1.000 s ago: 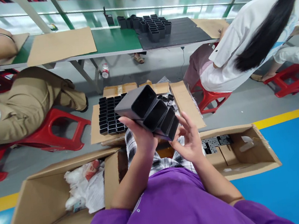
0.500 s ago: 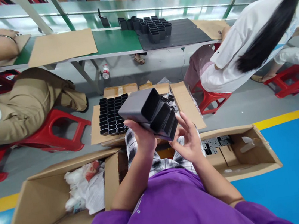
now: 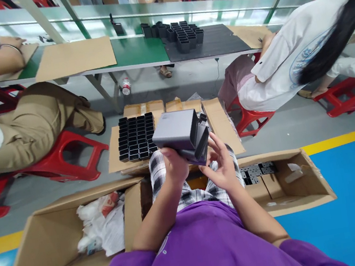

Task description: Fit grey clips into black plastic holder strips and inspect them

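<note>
My left hand (image 3: 176,165) is closed around several dark grey rectangular casings (image 3: 176,126), stacked and fanned at their right ends, in front of my lap. The top casing lies with its smooth side up. Its left fingers are mostly hidden under the stack. My right hand (image 3: 221,164) is at the right end of the stack, thumb and fingers apart, fingertips close against the lower casings; I cannot tell whether they touch. Beyond the hands, rows of upright open black casings (image 3: 137,137) stand on a cardboard box.
A carton (image 3: 22,261) with white plastic bags is at my left, another carton (image 3: 314,174) with black parts at my right. Ahead runs a green bench (image 3: 140,51) with more black casings (image 3: 183,33). Co-workers sit on red stools (image 3: 69,154) on both sides.
My left hand has turned the stack, so the top casing's open end faces more to the right and its top shows more. The stack has shifted slightly right and down. My right hand has barely moved.
</note>
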The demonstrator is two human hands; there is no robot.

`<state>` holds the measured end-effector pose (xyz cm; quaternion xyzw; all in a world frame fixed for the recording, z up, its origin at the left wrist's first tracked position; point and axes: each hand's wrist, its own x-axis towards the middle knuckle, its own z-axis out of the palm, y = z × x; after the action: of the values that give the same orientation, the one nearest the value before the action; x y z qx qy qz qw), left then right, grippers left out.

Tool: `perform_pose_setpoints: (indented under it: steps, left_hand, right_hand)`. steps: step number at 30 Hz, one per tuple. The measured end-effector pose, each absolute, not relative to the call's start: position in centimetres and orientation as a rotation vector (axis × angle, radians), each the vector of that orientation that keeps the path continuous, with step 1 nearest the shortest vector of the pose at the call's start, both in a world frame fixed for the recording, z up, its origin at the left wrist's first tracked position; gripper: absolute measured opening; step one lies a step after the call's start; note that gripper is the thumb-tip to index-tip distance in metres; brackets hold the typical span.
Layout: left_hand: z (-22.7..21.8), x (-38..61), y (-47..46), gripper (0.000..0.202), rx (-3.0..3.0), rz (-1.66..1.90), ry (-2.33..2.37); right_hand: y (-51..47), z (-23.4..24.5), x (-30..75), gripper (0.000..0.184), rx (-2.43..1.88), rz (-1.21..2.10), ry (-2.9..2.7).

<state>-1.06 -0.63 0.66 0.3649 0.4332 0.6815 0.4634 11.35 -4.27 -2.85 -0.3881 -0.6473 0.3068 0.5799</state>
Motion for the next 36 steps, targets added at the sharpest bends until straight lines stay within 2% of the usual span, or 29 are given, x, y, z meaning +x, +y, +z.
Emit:
perform_pose_setpoints:
  steps: [5, 15, 19, 21, 26, 28, 33, 36]
  left_hand:
    - [-0.6, -1.4, -0.7, 0.084, 1.019, 1.875, 1.178]
    - [-1.0, -2.3, -1.1, 0.089, 1.286, 1.696, 1.109]
    - [-0.9, -2.3, -0.6, 0.089, 1.235, 1.674, 1.111]
    - [-0.8, -2.3, -0.3, 0.086, 1.201, 1.66, 1.105]
    - [-0.2, -2.1, 0.3, 0.075, 1.247, 1.51, 1.033]
    - [0.4, -2.1, 0.2, 0.071, 1.308, 1.446, 1.034]
    - [2.8, -2.1, -0.6, 0.063, 1.487, 1.242, 1.184]
    - [3.9, -1.7, -1.7, 0.078, 1.547, 1.17, 1.268]
  right_hand:
    - [-3.8, -3.2, 11.3, 0.086, -0.903, 0.727, -1.54]
    - [-3.1, -4.2, 11.9, 0.084, -0.983, 0.639, -1.631]
    - [-3.0, -3.7, 12.8, 0.072, -0.977, 0.631, -1.595]
    - [-2.9, -2.5, 13.5, 0.067, -0.922, 0.528, -1.595]
    - [-1.8, 0.8, 15.2, 0.081, -0.796, 0.141, -1.996]
    - [-1.0, 1.0, 15.5, 0.078, -0.796, 0.086, -2.066]
    - [0.7, -1.8, 15.3, 0.071, -0.777, 0.006, -1.982]
    - [0.6, -4.4, 14.9, 0.08, -0.732, 0.092, -1.828]
